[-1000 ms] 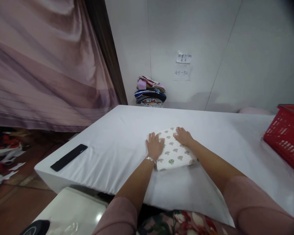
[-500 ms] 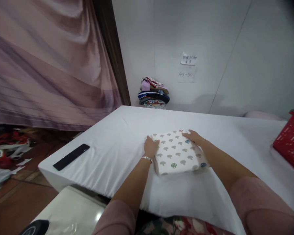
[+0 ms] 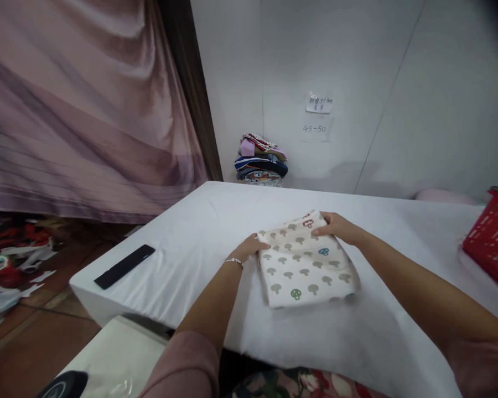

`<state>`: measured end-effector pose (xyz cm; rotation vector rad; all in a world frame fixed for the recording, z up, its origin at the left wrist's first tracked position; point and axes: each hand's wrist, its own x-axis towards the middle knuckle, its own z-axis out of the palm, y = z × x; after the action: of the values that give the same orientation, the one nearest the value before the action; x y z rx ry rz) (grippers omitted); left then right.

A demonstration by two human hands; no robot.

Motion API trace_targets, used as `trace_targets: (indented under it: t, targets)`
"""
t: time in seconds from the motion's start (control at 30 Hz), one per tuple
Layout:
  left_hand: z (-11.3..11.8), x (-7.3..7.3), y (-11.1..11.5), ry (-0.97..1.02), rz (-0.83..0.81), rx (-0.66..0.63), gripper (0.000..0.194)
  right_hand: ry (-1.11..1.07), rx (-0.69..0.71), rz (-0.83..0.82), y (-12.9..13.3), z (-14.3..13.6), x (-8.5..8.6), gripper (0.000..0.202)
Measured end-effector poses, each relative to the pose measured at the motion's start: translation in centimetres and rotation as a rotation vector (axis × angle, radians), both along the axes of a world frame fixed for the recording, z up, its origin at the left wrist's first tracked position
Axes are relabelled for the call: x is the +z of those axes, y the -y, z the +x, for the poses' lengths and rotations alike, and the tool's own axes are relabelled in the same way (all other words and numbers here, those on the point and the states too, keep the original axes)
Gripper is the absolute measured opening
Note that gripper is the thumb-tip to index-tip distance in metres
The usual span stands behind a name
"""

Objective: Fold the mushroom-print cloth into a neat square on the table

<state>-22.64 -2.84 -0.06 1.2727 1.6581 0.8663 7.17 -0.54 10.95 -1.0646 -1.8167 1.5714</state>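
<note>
A folded white cloth (image 3: pixel 302 268) printed with mushrooms, mostly grey with a few in red, blue and green, is between my hands over the white-covered table. At its far left corner my left hand (image 3: pixel 249 247) grips the edge, thumb on top and fingers out of sight beneath. My right hand (image 3: pixel 336 228) pinches the far right corner, with the thumb on the printed face. The far edge of the cloth is raised and tilted toward me, while its near edge hangs low by the table top.
A long black flat object (image 3: pixel 124 266) lies on the left of the white table (image 3: pixel 182 221). Folded fabrics (image 3: pixel 261 160) are stacked by the wall. A red basket (image 3: pixel 492 243) stands at the right edge. Below left is a white surface (image 3: pixel 120 354).
The far side of the cloth has been lifted and tipped toward me. My right hand has shifted from lying over the corner to pinching it; my left hand has moved slightly left.
</note>
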Motion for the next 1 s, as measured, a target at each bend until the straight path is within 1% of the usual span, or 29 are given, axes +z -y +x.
trace_targets:
  t: [0.1,0.2,0.27,0.4,0.47,0.5,0.53,0.57,0.6,0.67,0.73,0.77,0.8,0.83,0.87,0.9,0.93,1.0]
  targets:
    - [-0.4,0.9,0.9,0.162,-0.089,-0.151,0.055,0.014,0.007,0.060,2.4,0.2,1.4,0.061]
    - [-0.1,2.0,2.1,0.280,-0.049,-0.326,0.053,0.011,0.016,0.100,4.1,0.9,2.1,0.063]
    - [0.2,2.6,3.2,0.319,-0.022,-0.393,0.051,0.009,0.028,0.126,4.8,1.6,2.6,0.062]
    - [0.7,3.2,5.3,0.408,0.075,-0.383,0.050,0.019,0.014,0.167,6.1,3.1,3.2,0.061]
    - [0.7,3.7,5.8,0.441,0.150,-0.339,0.050,0.031,-0.042,0.193,6.2,3.9,3.4,0.060]
    - [0.7,4.3,5.8,0.428,0.196,-0.306,0.051,0.033,-0.081,0.210,6.1,4.3,3.5,0.059]
    - [0.7,5.1,5.6,0.392,0.250,-0.266,0.052,0.032,-0.123,0.233,5.7,4.7,3.6,0.057]
    - [0.6,6.3,5.2,0.332,0.316,-0.224,0.053,0.027,-0.164,0.262,5.2,4.9,3.9,0.056]
    - [0.7,7.8,4.8,0.258,0.391,-0.189,0.053,0.015,-0.202,0.301,4.6,5.2,4.3,0.054]
    - [0.8,11.5,3.7,0.080,0.593,-0.136,0.048,-0.039,-0.270,0.417,3.1,5.4,5.4,0.052]
    - [1.1,14.9,2.8,-0.119,0.838,-0.096,0.042,-0.112,-0.350,0.571,1.7,5.5,6.6,0.051]
    - [1.2,16.1,2.6,-0.226,0.950,-0.084,0.040,-0.137,-0.407,0.656,1.3,5.5,6.9,0.050]
    - [1.2,16.8,2.6,-0.323,1.043,-0.079,0.040,-0.140,-0.465,0.737,1.1,5.6,6.8,0.050]
    - [1.2,16.7,2.8,-0.412,1.104,-0.085,0.039,-0.116,-0.514,0.809,1.1,5.8,6.3,0.049]
    - [1.2,16.0,3.1,-0.492,1.129,-0.102,0.039,-0.067,-0.543,0.867,1.3,6.0,5.1,0.048]
    - [1.2,14.6,3.7,-0.559,1.116,-0.131,0.039,-0.002,-0.545,0.908,1.8,6.3,3.4,0.047]
    - [1.1,12.7,4.4,-0.618,1.064,-0.179,0.039,0.070,-0.511,0.930,2.4,6.5,1.2,0.045]
    - [1.0,7.9,6.1,-0.715,0.854,-0.337,0.040,0.182,-0.384,0.915,4.0,7.1,-4.3,0.036]
